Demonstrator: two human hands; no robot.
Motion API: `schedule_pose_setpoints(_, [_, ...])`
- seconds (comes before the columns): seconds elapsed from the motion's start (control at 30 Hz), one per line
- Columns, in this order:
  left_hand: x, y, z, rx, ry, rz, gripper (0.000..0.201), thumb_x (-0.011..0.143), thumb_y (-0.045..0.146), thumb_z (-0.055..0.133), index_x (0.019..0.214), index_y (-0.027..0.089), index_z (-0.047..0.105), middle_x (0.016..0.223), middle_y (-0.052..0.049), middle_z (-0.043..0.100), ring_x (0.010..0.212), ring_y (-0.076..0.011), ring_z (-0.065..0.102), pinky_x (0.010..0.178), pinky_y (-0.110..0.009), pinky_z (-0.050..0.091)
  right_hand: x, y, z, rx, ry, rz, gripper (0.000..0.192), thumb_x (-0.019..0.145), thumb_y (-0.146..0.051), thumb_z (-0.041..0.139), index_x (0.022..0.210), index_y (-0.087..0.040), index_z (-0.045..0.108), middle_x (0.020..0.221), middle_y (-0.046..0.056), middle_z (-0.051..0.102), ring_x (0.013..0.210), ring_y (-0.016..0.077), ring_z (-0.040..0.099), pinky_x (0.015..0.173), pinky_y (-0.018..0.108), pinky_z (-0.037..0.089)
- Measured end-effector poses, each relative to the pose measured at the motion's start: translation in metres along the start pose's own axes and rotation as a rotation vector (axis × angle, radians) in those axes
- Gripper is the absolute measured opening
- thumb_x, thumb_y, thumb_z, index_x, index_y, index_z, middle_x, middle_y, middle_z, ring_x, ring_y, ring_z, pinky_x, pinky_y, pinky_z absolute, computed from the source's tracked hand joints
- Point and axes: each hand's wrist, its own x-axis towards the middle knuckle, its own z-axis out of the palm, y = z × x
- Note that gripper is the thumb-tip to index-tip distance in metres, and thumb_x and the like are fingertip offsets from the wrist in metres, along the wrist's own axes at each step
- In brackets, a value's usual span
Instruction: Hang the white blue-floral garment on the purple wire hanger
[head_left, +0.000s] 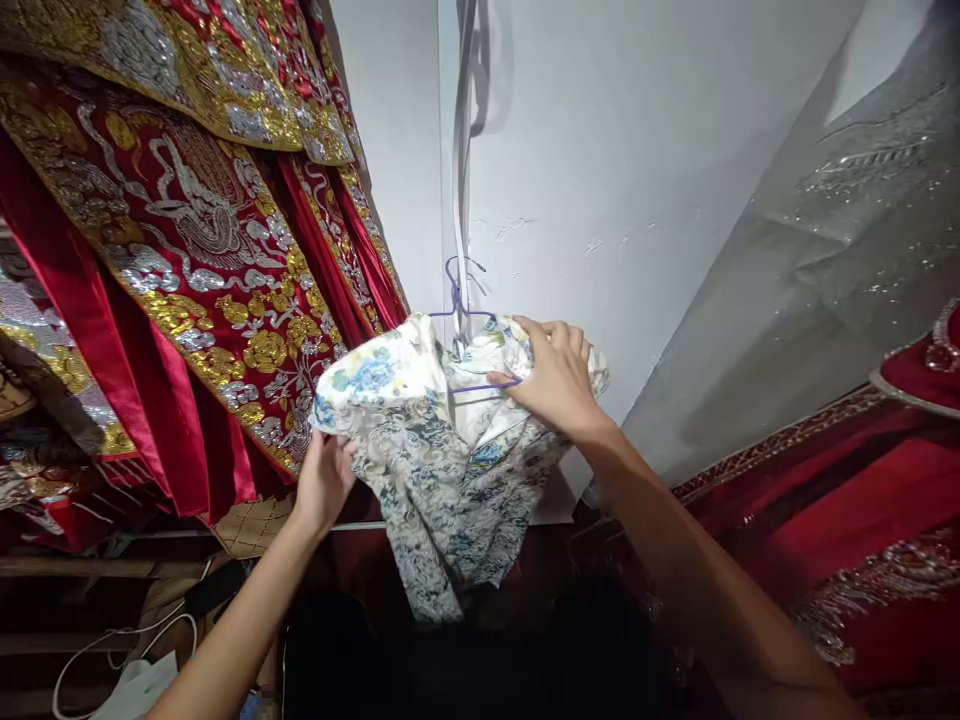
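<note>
A floral blouse, white with blue and grey flowers, hangs on a purple wire hanger in front of me. Its neckline is open, and the hanger's lower bar shows across the gap. My right hand grips the blouse's right shoulder from above, thumb at the hanger bar and fingers bent over the cloth. At the left sleeve edge, my left hand holds the fabric from below, its fingertips partly hidden behind the cloth. The hanger's hook is by a hanging white strap.
Red embroidered garments with gold and silver sequins hang on the left. A pale wall stands behind the blouse. Sheer sparkly fabric and red beaded cloth are on the right. A white cable lies at lower left.
</note>
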Motion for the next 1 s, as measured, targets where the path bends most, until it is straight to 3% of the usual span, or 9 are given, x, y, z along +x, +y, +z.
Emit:
schedule_pose_setpoints(0.17, [-0.026,-0.056,-0.022,0.431,-0.15,-0.127,0.047,0.068,0.052,0.082,0.099,0.018,0.074,0.103,-0.009,0.076,0.116,-0.0309,0.063,0.104,-0.041,0.046,-0.045,0.002,0.011,-0.016,0.035,0.054,0.082,0.074,-0.046,0.07,0.146,-0.019,0.042,0.135,0.019,0.043,0.13,0.045,0.035,0.108,0.065,0.026])
schedule_pose_setpoints(0.27, [-0.03,-0.083,-0.022,0.439,-0.095,-0.122,0.046,0.073,0.055,0.077,0.098,0.016,0.075,0.103,-0.01,0.076,0.111,-0.0309,0.065,0.104,-0.043,0.044,-0.083,0.0,0.024,0.156,-0.081,0.03,0.078,0.075,-0.046,0.07,0.144,-0.021,0.045,0.147,0.017,0.039,0.14,0.0428,0.027,0.112,0.062,0.026])
schedule_pose_setpoints(0.33, [-0.033,-0.098,-0.016,0.348,-0.024,-0.133,0.05,0.076,0.058,0.073,0.101,0.015,0.074,0.102,-0.01,0.076,0.107,-0.03,0.067,0.102,-0.043,0.046,-0.106,-0.002,0.039,0.341,-0.194,0.055,0.068,0.078,-0.05,0.068,0.137,-0.021,0.051,0.145,0.016,0.046,0.137,0.0391,0.035,0.109,0.057,0.034])
schedule_pose_setpoints(0.47, [-0.047,-0.111,0.006,0.152,0.017,-0.221,0.054,0.074,0.054,0.077,0.11,0.013,0.071,0.092,-0.01,0.077,0.095,-0.0275,0.071,0.09,-0.039,0.052,-0.141,-0.01,0.086,0.684,-0.398,0.419,0.042,0.089,-0.059,0.051,0.094,-0.02,0.063,0.095,0.01,0.068,0.093,0.027,0.063,0.087,0.04,0.048])
schedule_pose_setpoints(0.57, [-0.061,-0.106,0.021,0.086,-0.017,-0.319,0.052,0.075,0.05,0.078,0.111,0.014,0.071,0.088,-0.009,0.077,0.086,-0.0257,0.072,0.083,-0.036,0.054,-0.156,-0.024,0.12,0.846,-0.55,0.623,0.052,0.088,-0.066,0.046,0.066,-0.02,0.056,0.067,0.004,0.062,0.071,0.022,0.06,0.075,0.035,0.047])
schedule_pose_setpoints(0.67, [-0.07,-0.096,0.021,0.086,0.007,-0.358,0.05,0.075,0.051,0.078,0.11,0.016,0.071,0.088,-0.008,0.076,0.084,-0.0255,0.071,0.079,-0.035,0.054,-0.17,-0.04,0.138,0.932,-0.576,0.678,0.054,0.085,-0.067,0.048,0.058,-0.021,0.053,0.058,0.003,0.059,0.061,0.0198,0.058,0.065,0.032,0.046])
schedule_pose_setpoints(0.77, [-0.07,-0.093,0.003,0.132,0.147,-0.249,0.045,0.079,0.052,0.074,0.108,0.018,0.068,0.096,-0.007,0.074,0.091,-0.024,0.069,0.084,-0.034,0.052,-0.187,-0.047,0.136,0.997,-0.583,0.754,0.054,0.085,-0.067,0.047,0.057,-0.021,0.052,0.055,0.004,0.057,0.053,0.0182,0.053,0.054,0.03,0.041])
schedule_pose_setpoints(0.9, [-0.075,-0.109,-0.02,0.417,0.479,0.179,0.043,0.082,0.043,0.073,0.117,0.023,0.059,0.12,-0.006,0.062,0.112,-0.0207,0.059,0.099,-0.03,0.045,-0.208,-0.046,0.115,1.076,-0.497,0.843,0.053,0.088,-0.065,0.046,0.058,-0.021,0.051,0.051,0.001,0.049,0.049,0.0154,0.046,0.052,0.029,0.036])
schedule_pose_setpoints(1.0, [-0.092,-0.131,-0.013,0.699,0.388,0.303,0.051,0.084,0.034,0.072,0.13,0.026,0.051,0.136,-0.009,0.05,0.125,-0.0241,0.051,0.106,-0.035,0.04,-0.213,-0.049,0.101,1.078,-0.443,0.825,0.052,0.09,-0.059,0.051,0.056,-0.02,0.051,0.05,0.0,0.047,0.051,0.0144,0.044,0.055,0.029,0.035])
